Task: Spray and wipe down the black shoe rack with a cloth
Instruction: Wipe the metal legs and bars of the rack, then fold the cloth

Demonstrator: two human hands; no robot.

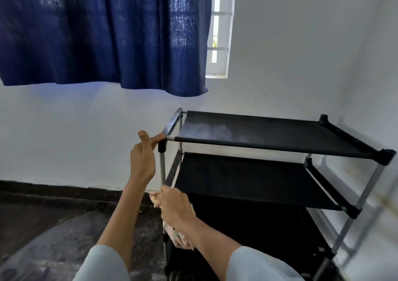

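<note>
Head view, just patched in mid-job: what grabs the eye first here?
The black shoe rack in the right-hand corner by the white wall stands out first, with a pale dusty smear on its top shelf. At its near left post, the left hand touches the top corner with a fingertip, while the right hand grips a cloth lower down against the post. Above left, a dark blue curtain hangs over the window.

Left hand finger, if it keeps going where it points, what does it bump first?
The left hand already touches the shoe rack at its near-left top corner, so it meets that corner bar first.
</note>
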